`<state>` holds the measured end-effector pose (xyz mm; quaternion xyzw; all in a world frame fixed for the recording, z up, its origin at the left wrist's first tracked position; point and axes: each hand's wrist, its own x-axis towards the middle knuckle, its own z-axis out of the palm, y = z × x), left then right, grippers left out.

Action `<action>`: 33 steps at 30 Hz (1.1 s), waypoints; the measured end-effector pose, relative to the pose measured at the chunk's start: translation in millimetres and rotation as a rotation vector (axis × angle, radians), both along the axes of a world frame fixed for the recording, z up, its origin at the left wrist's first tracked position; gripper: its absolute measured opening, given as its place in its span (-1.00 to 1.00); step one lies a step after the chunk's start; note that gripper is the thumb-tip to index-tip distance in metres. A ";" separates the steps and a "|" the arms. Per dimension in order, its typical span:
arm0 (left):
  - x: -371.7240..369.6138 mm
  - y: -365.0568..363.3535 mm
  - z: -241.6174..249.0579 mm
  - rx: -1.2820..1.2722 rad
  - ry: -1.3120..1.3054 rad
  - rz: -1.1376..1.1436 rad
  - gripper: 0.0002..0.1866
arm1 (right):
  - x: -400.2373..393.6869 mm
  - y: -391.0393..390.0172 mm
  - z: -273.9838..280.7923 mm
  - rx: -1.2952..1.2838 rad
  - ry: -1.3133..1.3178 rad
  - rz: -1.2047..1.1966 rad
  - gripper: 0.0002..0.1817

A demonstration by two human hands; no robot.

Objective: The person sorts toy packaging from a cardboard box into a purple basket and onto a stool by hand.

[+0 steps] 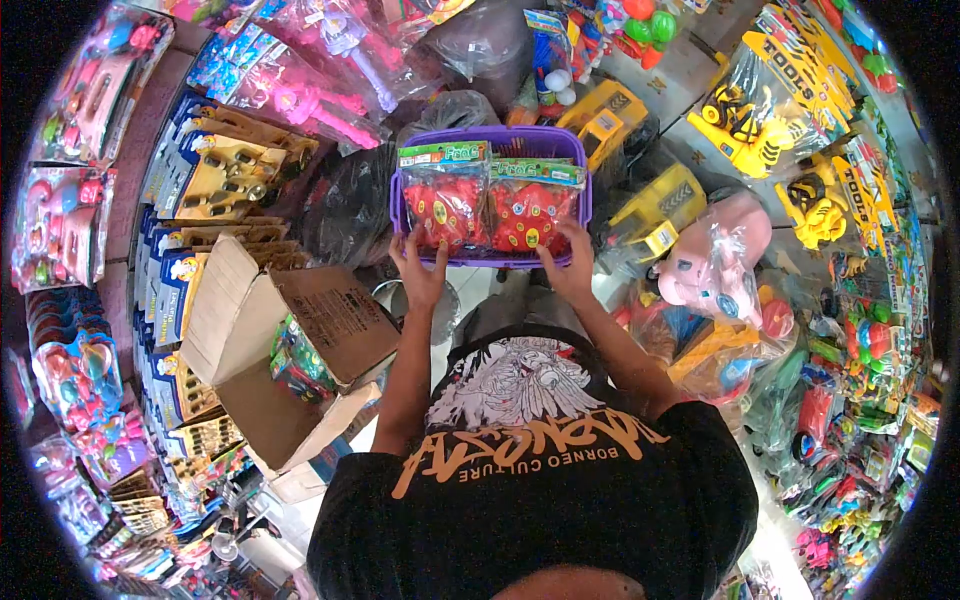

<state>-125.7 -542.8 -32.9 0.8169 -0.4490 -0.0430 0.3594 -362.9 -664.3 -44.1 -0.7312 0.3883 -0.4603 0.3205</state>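
A purple plastic basket (pixel 585 215) is in front of my body. Two clear bags with green "Frog" header cards stand side by side in it: a left bag of red pieces (pixel 440 205) and a right bag of red pieces (pixel 530 215). At the basket's near left corner, my left hand (pixel 421 272) grips around the rim, its thumb by the left bag's lower edge. My right hand (pixel 570 265) holds the near right corner, fingers against the right bag. The basket's floor is hidden under the bags.
An open cardboard box (pixel 265 345) with green packets stands at my left. Carded toys (pixel 225 165) hang on the left, pink doll packs (pixel 310 95) lie ahead. Yellow trucks (pixel 605 120), a pink wrapped toy (pixel 715 260) and "Tools" packs (pixel 780 95) crowd the right.
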 end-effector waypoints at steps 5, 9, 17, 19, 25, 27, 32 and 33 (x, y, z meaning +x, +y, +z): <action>-24.1 43.8 -18.9 -0.022 0.002 0.037 -0.67 | -8.6 52.3 -25.2 0.667 0.160 0.578 -0.65; -46.2 107.6 -70.4 0.097 0.192 -0.055 -0.79 | -19.2 83.6 -103.4 0.600 0.513 0.982 -0.60; -76.9 269.3 -224.5 0.850 0.604 -0.325 -0.58 | -44.2 86.2 -310.7 0.313 0.910 1.545 -0.61; -93.2 285.1 -202.1 0.851 0.745 -0.117 -0.59 | -43.8 90.5 -295.8 0.440 0.828 1.637 -0.60; -132.2 345.7 -178.4 0.500 0.916 0.149 -0.55 | -58.7 145.0 -232.0 0.805 1.043 1.201 -0.59; -154.3 373.0 -195.3 0.448 1.118 0.262 -0.50 | -64.7 166.4 -221.5 0.767 1.013 1.227 -0.59; -193.5 438.3 -215.1 0.424 0.756 0.046 -0.40 | -44.4 213.1 -195.0 0.819 1.161 1.134 -0.66; -200.0 445.3 -209.6 0.299 1.062 0.346 -0.39 | -34.3 217.1 -187.4 0.802 1.169 1.151 -0.66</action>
